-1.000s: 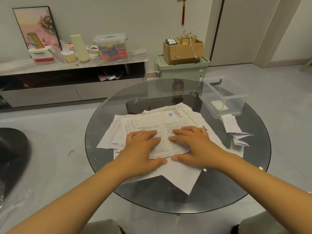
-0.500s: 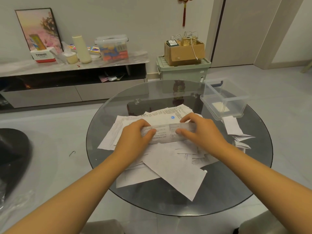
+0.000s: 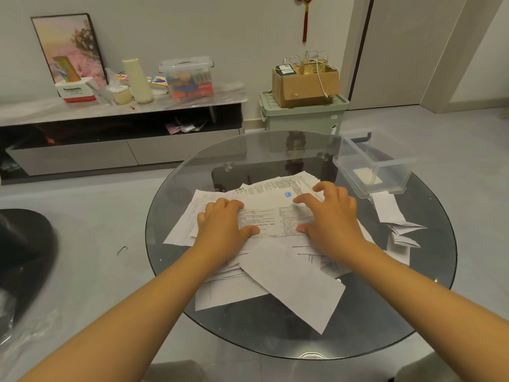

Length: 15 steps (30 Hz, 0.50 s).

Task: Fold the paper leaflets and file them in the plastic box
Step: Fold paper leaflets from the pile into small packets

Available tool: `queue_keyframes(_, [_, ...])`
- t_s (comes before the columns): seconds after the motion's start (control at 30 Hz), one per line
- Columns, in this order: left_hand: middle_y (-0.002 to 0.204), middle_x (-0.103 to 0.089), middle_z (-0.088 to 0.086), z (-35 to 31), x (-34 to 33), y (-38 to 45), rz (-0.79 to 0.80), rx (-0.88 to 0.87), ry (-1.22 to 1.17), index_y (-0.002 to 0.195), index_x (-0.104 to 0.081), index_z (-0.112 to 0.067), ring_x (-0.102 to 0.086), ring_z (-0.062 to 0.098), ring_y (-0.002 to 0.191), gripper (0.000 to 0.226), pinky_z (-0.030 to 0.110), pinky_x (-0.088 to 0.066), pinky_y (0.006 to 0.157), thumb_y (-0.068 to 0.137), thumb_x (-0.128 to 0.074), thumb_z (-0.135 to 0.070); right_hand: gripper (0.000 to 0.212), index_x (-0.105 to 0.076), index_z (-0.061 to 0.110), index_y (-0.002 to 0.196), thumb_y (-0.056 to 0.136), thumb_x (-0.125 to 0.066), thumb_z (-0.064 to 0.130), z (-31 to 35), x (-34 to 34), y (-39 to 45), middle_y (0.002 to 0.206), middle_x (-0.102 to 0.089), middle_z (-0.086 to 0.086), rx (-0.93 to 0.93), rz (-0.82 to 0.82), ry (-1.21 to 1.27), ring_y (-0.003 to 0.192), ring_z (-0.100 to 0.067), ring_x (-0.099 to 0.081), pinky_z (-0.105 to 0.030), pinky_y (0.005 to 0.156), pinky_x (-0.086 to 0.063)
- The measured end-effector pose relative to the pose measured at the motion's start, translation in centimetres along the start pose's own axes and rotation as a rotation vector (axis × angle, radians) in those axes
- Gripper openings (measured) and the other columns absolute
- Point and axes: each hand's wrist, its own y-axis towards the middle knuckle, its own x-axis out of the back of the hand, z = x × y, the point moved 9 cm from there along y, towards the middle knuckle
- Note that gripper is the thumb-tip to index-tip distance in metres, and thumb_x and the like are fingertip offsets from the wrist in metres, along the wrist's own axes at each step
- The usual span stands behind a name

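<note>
A loose pile of white printed leaflets (image 3: 286, 282) lies spread over the middle of the round glass table (image 3: 385, 321). On top lies a folded leaflet (image 3: 272, 216) with a blue round logo. My left hand (image 3: 223, 227) presses on its left end, fingers curled over the far edge, thumb on the near edge. My right hand (image 3: 330, 216) presses its right end, fingers spread and bent. The clear plastic box (image 3: 396, 172) stands open at the table's far right with one folded sheet inside. Folded leaflets (image 3: 399, 230) lie on the table in front of the box.
Beyond the table a low TV cabinet (image 3: 124, 150) carries a picture frame, bottles and a lidded plastic tub. A green storage bin (image 3: 303, 117) with a cardboard box on top stands behind the table. A black chair (image 3: 22, 249) is at the left.
Both hands folded the top leaflet's near half away from me, held it briefly as a narrow strip, and now press the folded sheet flat on the pile.
</note>
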Motion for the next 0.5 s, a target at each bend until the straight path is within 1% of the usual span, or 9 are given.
queue_keyframes(0.1, [0.134,-0.042,0.000,0.4,0.3,0.2,-0.008,0.017,-0.030,0.132,-0.044,-0.027,-0.031,0.021,0.126,0.058,0.035,-0.022,0.102,0.082,-0.064,-0.050,0.037,-0.051,0.036,0.125,0.090,-0.060,0.028,0.6,0.3,-0.1,0.139,-0.034,0.004,0.043,-0.025,0.021,0.129,-0.020,-0.024,-0.032,0.108,-0.020])
queue_keyframes(0.17, [0.129,-0.047,-0.001,0.4,0.8,0.1,-0.044,0.014,-0.097,0.127,-0.048,-0.027,-0.035,0.021,0.123,0.056,0.035,-0.024,0.101,0.080,-0.068,-0.047,0.027,-0.059,0.033,0.117,0.093,-0.055,0.020,1.7,0.2,-0.5,0.128,-0.047,0.006,0.123,-0.013,0.098,0.118,-0.016,-0.033,-0.027,0.101,-0.025])
queue_keyframes(0.23, [0.126,-0.049,-0.003,0.2,1.4,0.1,-0.099,-0.002,-0.164,0.123,-0.051,-0.028,-0.040,0.020,0.119,0.051,0.035,-0.029,0.101,0.079,-0.071,-0.043,0.024,-0.063,0.029,0.114,0.095,-0.050,0.020,2.9,0.1,-0.9,0.117,-0.058,0.007,0.193,0.011,0.187,0.108,-0.014,-0.042,-0.027,0.096,-0.033])
queue_keyframes(0.27, [0.124,-0.050,-0.003,0.0,1.7,0.1,-0.131,-0.013,-0.207,0.121,-0.053,-0.028,-0.043,0.018,0.115,0.047,0.033,-0.033,0.099,0.080,-0.071,-0.040,0.024,-0.064,0.028,0.113,0.095,-0.050,0.023,3.3,0.2,-1.2,0.113,-0.061,0.007,0.204,0.024,0.231,0.105,-0.014,-0.045,-0.029,0.095,-0.036])
queue_keyframes(0.3, [0.120,-0.050,-0.003,-0.1,2.1,-0.1,-0.162,-0.023,-0.262,0.119,-0.054,-0.027,-0.046,0.015,0.108,0.042,0.028,-0.036,0.093,0.081,-0.070,-0.036,0.024,-0.065,0.028,0.113,0.095,-0.050,0.027,3.5,0.2,-1.4,0.112,-0.063,0.007,0.206,0.035,0.262,0.104,-0.014,-0.048,-0.032,0.095,-0.039])
queue_keyframes(0.37, [0.111,-0.048,-0.004,-0.5,2.8,-0.4,-0.206,-0.044,-0.361,0.114,-0.057,-0.027,-0.046,0.009,0.091,0.029,0.016,-0.033,0.077,0.087,-0.066,-0.028,0.027,-0.063,0.030,0.116,0.093,-0.051,0.037,3.7,0.0,-1.7,0.114,-0.064,0.008,0.204,0.058,0.274,0.106,-0.014,-0.050,-0.034,0.094,-0.041])
queue_keyframes(0.4, [0.107,-0.048,-0.005,-0.7,3.1,-0.4,-0.214,-0.045,-0.405,0.112,-0.058,-0.027,-0.046,0.008,0.085,0.024,0.014,-0.033,0.070,0.088,-0.063,-0.024,0.030,-0.062,0.032,0.117,0.091,-0.053,0.042,3.6,-0.1,-1.9,0.116,-0.063,0.010,0.198,0.063,0.265,0.108,-0.014,-0.050,-0.033,0.093,-0.041])
queue_keyframes(0.47, [0.099,-0.050,-0.006,-0.6,2.9,-0.5,-0.189,-0.007,-0.546,0.106,-0.061,-0.028,-0.050,0.008,0.081,0.019,0.011,-0.037,0.058,0.090,-0.061,-0.019,0.037,-0.059,0.036,0.118,0.085,-0.056,0.052,3.5,-0.1,-2.1,0.117,-0.063,0.013,0.180,0.061,0.243,0.109,-0.013,-0.051,-0.030,0.092,-0.040])
queue_keyframes(0.5, [0.096,-0.051,-0.007,-0.6,2.6,-0.5,-0.151,0.025,-0.640,0.103,-0.062,-0.028,-0.052,0.009,0.082,0.018,0.009,-0.040,0.054,0.090,-0.060,-0.016,0.040,-0.059,0.037,0.119,0.082,-0.058,0.055,3.5,-0.1,-2.2,0.117,-0.063,0.014,0.173,0.054,0.230,0.109,-0.013,-0.051,-0.028,0.090,-0.040])
